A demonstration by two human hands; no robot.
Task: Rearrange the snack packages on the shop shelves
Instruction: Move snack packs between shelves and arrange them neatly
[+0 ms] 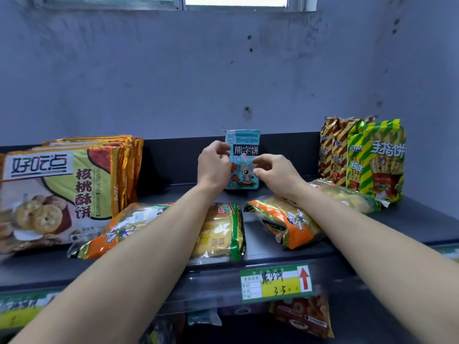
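Note:
A small light-blue biscuit packet (244, 145) with a cartoon mouse stands upright at the back of the dark top shelf (273, 254). My left hand (213, 165) pinches its left edge. My right hand (275, 173) touches its right side with the fingertips curled in. Under my forearms lie orange-and-green cracker bags: one (109, 234) at the left, a yellow-green one (223, 232) in the middle and another (285, 222) at the right.
A stack of large walnut-cookie bags (62, 189) leans at the left. Striped finger-biscuit bags (365, 157) stand at the right, with a flat bag (347, 197) before them. A green price tag (275, 283) hangs on the shelf's front rail. More snacks (303, 316) sit on the shelf below.

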